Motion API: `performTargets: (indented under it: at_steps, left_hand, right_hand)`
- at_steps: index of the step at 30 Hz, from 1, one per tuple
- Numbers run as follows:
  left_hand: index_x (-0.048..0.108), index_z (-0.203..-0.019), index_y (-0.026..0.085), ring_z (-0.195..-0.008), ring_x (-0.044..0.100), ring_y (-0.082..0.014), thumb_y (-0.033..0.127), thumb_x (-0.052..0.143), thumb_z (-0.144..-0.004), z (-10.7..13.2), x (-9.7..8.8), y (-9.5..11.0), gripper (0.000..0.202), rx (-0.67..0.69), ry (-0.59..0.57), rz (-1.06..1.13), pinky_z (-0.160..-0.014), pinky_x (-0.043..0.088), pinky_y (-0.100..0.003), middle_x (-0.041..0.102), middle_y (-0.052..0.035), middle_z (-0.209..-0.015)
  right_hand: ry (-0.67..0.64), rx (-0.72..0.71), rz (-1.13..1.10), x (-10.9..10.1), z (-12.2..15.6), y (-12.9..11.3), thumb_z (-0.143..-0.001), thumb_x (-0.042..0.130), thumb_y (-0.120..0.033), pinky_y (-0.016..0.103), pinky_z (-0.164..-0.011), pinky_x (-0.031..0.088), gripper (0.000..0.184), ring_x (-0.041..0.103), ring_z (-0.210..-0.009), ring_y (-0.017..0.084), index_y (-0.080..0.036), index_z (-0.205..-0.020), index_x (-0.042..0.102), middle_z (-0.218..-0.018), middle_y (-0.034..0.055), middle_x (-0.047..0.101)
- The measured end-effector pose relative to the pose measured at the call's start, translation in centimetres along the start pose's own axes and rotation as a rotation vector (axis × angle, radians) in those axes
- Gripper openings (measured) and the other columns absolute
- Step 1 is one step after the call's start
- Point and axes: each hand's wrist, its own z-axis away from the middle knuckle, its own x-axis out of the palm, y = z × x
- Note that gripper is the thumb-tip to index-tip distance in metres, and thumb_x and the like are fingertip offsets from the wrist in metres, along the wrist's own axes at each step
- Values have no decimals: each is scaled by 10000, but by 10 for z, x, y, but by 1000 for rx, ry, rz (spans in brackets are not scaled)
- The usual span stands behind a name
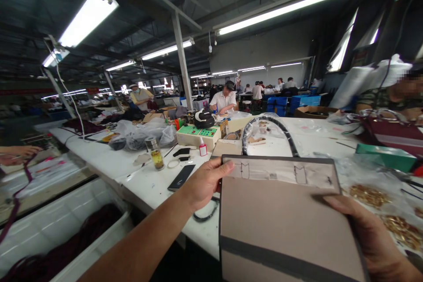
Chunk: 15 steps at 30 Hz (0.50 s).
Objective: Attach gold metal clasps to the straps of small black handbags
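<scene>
Here in the lower right of the frame, we have a taupe bag body (280, 211) with dark edging, tipped up towards the camera, and both hands are on it. The left hand (209, 180) has its grip on the upper-left corner, thumb pressed on the front face and the fingers going behind, so it's pinching the edge. Over on the right side, the right hand (370, 229) lays its thumb on the front just below the top corner; the grip is closed round that edge, its fingertips out of sight behind. Look along the top: a pale strip (261, 174) with two stitched outlines, and above it rises a black curved handle (245, 136) in clear wrap. Behind it all runs the white counter (142, 196), and it's a busy one! Left of centre stands a glass jar (157, 158) of yellowish liquid, with a small red bottle (202, 147) near it, and a dark flat object (181, 177) lying just beside the left hand. A beige machine (198, 134) with a green panel sits at the centre. At the right edge, gold-coloured metal pieces (370, 196) lie in clear plastic, a green box (385, 157) above them. Lower left, a white bin (59, 202) holds maroon material.
</scene>
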Motion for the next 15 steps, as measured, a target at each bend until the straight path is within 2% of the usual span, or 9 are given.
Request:
performTargets:
  at_steps: [6,12,15]
  left_hand:
    - [773,-1125,147,-955,723,-230,352,793,-887,1,4,-3,315,68,-1,176,-872,569,-334,757,-129,-1069]
    - [764,-1118,135,-1005,729,-254,351,814,-869,-2,11,-11,333,81,68,203,-950,565,-377,763,-131,-1068]
    - [752,-1151,140,-1000,732,-255,349,827,-857,-4,15,-14,368,88,86,233,-947,571,-380,762,-126,-1076]
  right_hand:
    - [153,5,-124,12,7,-4,-575,848,-334,278,-523,570,175,667,-562,216,-247,-703,764,-656,19,722]
    - [188,27,-77,16,3,-8,-441,871,-317,323,-477,569,266,658,-533,256,-222,-664,760,-626,55,702]
    - [171,39,-111,14,3,-9,-514,858,-330,300,-477,562,198,649,-522,233,-227,-655,765,-612,60,688]
